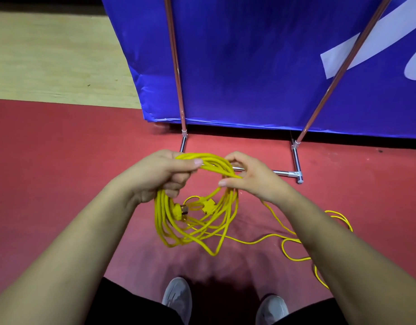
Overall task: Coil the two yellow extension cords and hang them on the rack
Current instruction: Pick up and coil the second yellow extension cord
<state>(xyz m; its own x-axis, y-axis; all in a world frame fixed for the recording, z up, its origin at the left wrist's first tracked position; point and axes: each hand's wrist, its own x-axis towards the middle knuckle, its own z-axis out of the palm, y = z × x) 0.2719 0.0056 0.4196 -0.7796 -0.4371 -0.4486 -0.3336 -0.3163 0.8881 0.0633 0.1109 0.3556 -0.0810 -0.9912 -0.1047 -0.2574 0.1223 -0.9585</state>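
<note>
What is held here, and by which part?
Left hand and right hand both grip the coiled yellow extension cord at the top of its loops.

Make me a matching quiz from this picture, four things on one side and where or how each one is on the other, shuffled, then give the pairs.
1 cord coil
2 loose cord tail
3 rack base
4 shoes

A grey, at the bottom edge
B held by left hand and right hand
C trailing on the red floor, right side
D chrome, before the blue banner

Pairs: 1-B, 2-C, 3-D, 4-A
</note>
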